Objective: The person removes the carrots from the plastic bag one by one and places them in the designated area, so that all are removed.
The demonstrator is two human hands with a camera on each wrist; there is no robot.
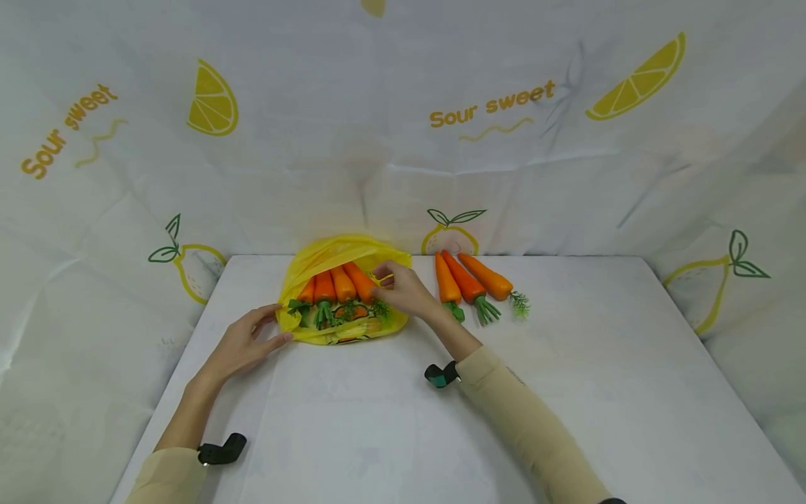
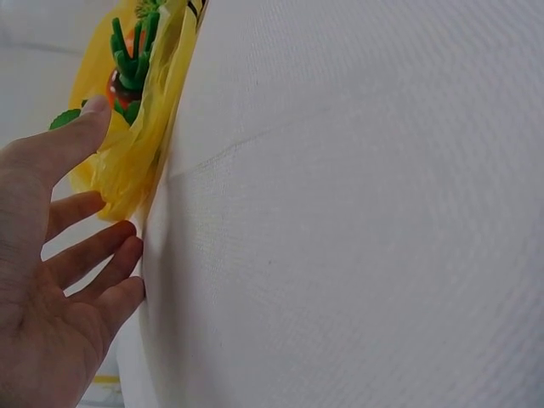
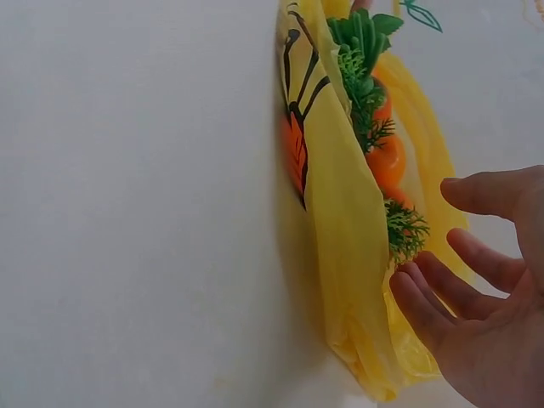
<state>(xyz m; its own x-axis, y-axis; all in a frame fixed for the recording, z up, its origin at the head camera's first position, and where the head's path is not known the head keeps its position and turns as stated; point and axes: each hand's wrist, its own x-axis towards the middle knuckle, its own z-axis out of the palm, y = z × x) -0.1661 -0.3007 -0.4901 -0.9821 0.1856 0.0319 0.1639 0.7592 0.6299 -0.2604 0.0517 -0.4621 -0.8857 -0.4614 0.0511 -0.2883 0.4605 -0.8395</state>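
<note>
A yellow plastic bag (image 1: 321,252) lies on the table with its mouth facing me. Inside it several orange carrots (image 1: 343,283) lie side by side, green tops toward the opening. At the bag's left edge is my left hand (image 1: 242,343), its thumb and fingers spread apart and the fingertips touching the plastic. My right hand (image 1: 409,290) reaches into the right side of the mouth, beside the rightmost carrot (image 1: 360,282). In the right wrist view its fingers are loosely bent near a feathery green top (image 3: 405,229), with nothing between thumb and fingers.
Three more carrots (image 1: 469,280) lie on the table to the right of the bag, tops toward me. A white cloth (image 1: 390,420) covers the table. Behind it hangs a white sheet (image 1: 340,154) printed with lemons and lettering.
</note>
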